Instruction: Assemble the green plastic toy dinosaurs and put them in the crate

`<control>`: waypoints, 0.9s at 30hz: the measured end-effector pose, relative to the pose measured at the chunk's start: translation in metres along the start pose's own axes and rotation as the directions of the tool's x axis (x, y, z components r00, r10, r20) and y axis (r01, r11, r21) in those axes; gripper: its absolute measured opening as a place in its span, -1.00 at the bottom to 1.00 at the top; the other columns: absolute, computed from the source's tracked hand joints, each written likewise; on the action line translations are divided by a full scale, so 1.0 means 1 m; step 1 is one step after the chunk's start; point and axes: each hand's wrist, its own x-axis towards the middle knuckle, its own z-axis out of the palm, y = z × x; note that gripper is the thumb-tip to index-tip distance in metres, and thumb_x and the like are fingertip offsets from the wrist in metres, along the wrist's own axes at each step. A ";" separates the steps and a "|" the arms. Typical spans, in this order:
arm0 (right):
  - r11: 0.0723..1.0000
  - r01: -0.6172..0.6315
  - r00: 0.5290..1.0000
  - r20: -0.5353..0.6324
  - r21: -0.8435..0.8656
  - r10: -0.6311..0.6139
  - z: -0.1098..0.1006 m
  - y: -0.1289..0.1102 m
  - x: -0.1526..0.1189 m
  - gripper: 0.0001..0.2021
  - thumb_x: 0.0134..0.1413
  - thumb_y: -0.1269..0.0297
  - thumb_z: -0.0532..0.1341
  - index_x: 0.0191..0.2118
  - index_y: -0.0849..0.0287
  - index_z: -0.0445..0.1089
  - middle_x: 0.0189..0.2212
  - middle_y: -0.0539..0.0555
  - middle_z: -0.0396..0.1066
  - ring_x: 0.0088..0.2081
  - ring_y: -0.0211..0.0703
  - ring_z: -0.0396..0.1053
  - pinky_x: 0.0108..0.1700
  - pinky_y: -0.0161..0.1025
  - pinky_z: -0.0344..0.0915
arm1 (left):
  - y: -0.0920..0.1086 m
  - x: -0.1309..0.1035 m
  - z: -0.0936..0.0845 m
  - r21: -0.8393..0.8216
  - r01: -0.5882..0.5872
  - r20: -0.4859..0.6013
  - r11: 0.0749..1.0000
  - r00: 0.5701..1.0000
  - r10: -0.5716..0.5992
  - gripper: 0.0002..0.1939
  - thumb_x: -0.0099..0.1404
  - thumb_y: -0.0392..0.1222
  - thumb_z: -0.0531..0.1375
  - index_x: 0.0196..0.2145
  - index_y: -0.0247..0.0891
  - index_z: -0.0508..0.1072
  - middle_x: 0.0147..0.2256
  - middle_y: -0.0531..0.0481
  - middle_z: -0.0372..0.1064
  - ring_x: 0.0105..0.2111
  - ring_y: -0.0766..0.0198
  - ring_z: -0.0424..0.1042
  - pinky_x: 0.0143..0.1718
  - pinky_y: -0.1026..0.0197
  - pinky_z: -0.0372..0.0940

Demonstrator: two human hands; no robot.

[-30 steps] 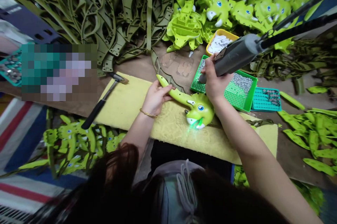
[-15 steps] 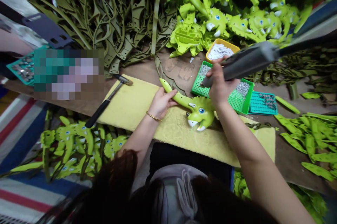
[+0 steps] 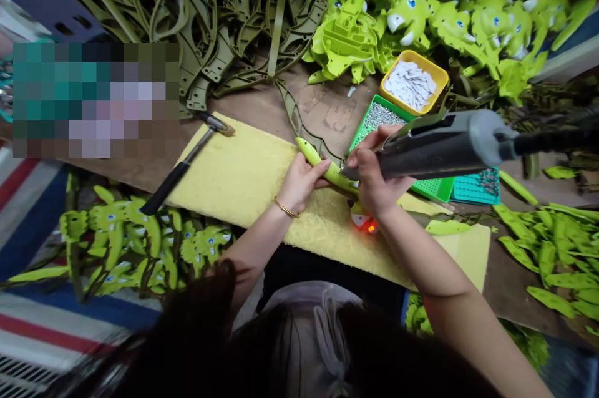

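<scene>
My left hand (image 3: 300, 182) grips the curved arm of a lime-green toy dinosaur piece (image 3: 307, 150), fingers closed around it, over a yellow foam pad (image 3: 243, 167). In my right hand (image 3: 381, 189) is a grey electric screwdriver (image 3: 430, 151), held almost level. Its tip meets the green arm just right of my left fingers. My right hand and wrist hide most of the dinosaur head, where a red glow shows near the white mouth. Beyond the tool lies a green tray (image 3: 369, 116) of small metal screws.
A hammer (image 3: 175, 172) lies across the pad's left end. A yellow tub (image 3: 441, 67) of white pieces stands behind the screw tray, with a teal tray (image 3: 475, 186) to the right. Olive plastic parts (image 3: 224, 61) and green dinosaur parts (image 3: 349, 36) are heaped behind. Someone's blurred-out area is at left.
My right hand has brought the screwdriver down and left, from over the screw tray onto the green arm. A red glow has appeared at the dinosaur's mouth. My left hand keeps its grip.
</scene>
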 end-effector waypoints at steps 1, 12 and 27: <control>1.000 -0.014 0.999 0.032 -0.022 0.014 0.000 0.003 -0.003 -0.69 0.07 -0.03 0.20 -0.11 -0.04 0.32 -0.46 -0.08 0.35 -0.49 -0.26 0.37 -0.36 -0.18 0.42 | -0.001 0.000 0.000 -0.005 -0.006 -0.003 1.000 1.000 0.006 -0.45 -0.09 -0.03 0.45 -0.30 -0.23 0.21 -0.36 0.08 0.39 -0.40 0.30 0.47 -0.43 0.27 0.44; 0.992 0.085 0.944 -0.312 -0.095 -0.110 -0.001 -0.006 0.060 -0.66 0.07 0.02 0.21 -0.05 -0.01 0.29 -0.31 -0.06 0.35 -0.60 -0.43 0.25 -0.50 -0.30 0.35 | 0.013 -0.005 0.000 0.060 0.150 0.078 0.987 0.985 -0.154 -0.54 -0.01 -0.16 0.43 -0.30 -0.28 0.24 -0.36 0.00 0.44 -0.33 0.20 0.52 -0.28 0.10 0.50; 0.993 0.006 0.964 -0.263 -0.119 -0.037 -0.009 0.047 0.070 -0.68 -0.01 -0.05 0.25 -0.26 0.08 0.33 -0.40 -0.05 0.34 -0.56 -0.34 0.34 -0.39 -0.20 0.44 | 0.020 0.013 -0.013 0.096 0.018 -0.028 0.995 0.999 -0.015 -0.72 0.11 -0.15 0.36 -0.36 -0.31 0.33 -0.48 0.06 0.39 -0.43 0.29 0.48 -0.22 0.09 0.49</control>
